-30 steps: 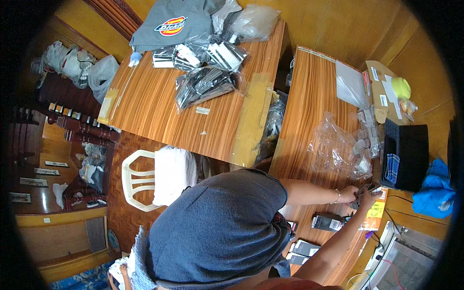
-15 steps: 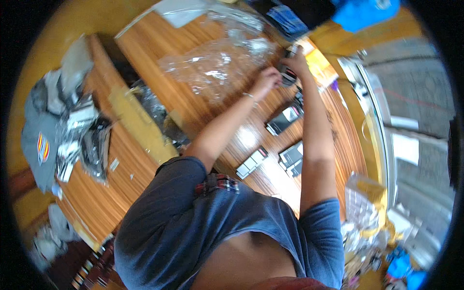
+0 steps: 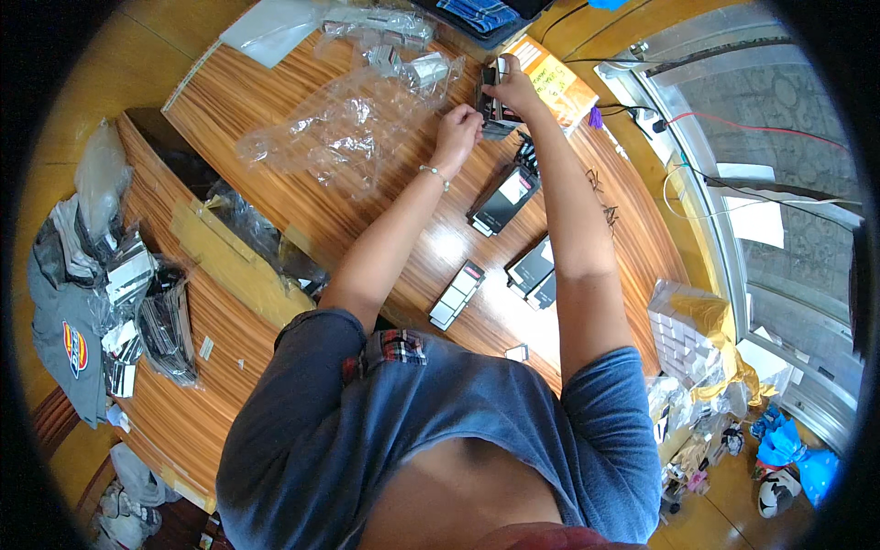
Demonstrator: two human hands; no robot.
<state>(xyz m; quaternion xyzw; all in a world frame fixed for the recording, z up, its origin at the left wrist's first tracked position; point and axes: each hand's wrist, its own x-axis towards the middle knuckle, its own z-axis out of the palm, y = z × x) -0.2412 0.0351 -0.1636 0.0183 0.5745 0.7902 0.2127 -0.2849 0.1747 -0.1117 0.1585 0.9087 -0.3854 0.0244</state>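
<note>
Head view: just right of the crumpled clear bag (image 3: 339, 137), the right hand (image 3: 515, 90) curls over a dark stack (image 3: 496, 124), seemingly steadying it; the left hand (image 3: 458, 131), fingers bunched, meets its left edge, any grip hard to tell. Lower right of the bag, black packs (image 3: 504, 200) sit grouped, perhaps to stay distinct.

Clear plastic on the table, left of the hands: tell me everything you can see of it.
The clear plastic is thin, transparent and crumpled, with bright glints along its folds. It lies spread on the striped wooden-looking table, left of the left hand; its upper right end reaches pale packets. Bag or sheet, I cannot tell.
</note>
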